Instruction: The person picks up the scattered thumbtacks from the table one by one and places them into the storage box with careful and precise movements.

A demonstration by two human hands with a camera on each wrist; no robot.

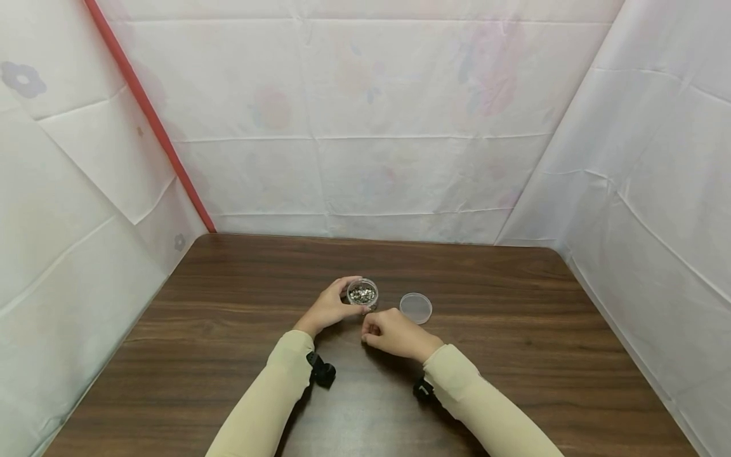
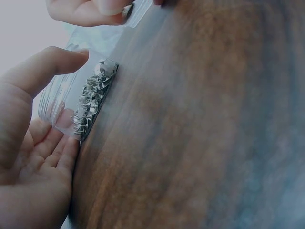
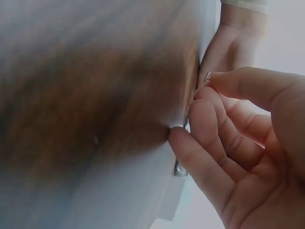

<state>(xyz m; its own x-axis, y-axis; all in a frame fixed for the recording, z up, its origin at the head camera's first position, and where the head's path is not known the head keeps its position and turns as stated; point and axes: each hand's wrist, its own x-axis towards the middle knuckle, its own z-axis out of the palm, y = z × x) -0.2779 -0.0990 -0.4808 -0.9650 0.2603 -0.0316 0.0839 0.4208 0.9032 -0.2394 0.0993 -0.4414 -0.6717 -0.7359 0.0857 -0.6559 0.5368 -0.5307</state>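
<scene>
My left hand [image 1: 329, 309] holds a small clear round jar [image 2: 51, 98], thumb on one side and fingers on the other. The jar stands open on the table, its bottom covered with silver thumbtacks [image 2: 93, 98], some with points showing. Just in front of the jar, on its right, is my right hand [image 1: 398, 333], with its fingers bent. In the right wrist view a small silver thumbtack [image 3: 207, 78] is pinched between thumb and index finger; its far part is hidden by the fingertips. The other fingertips reach down to the tabletop.
A clear round lid [image 1: 415, 308] lies flat on the brown wooden table [image 1: 228, 355], right of the jar and just beyond my right hand. White patterned curtains [image 1: 400, 127] hang behind the table and along both sides. A red strip [image 1: 151, 114] runs down the left corner.
</scene>
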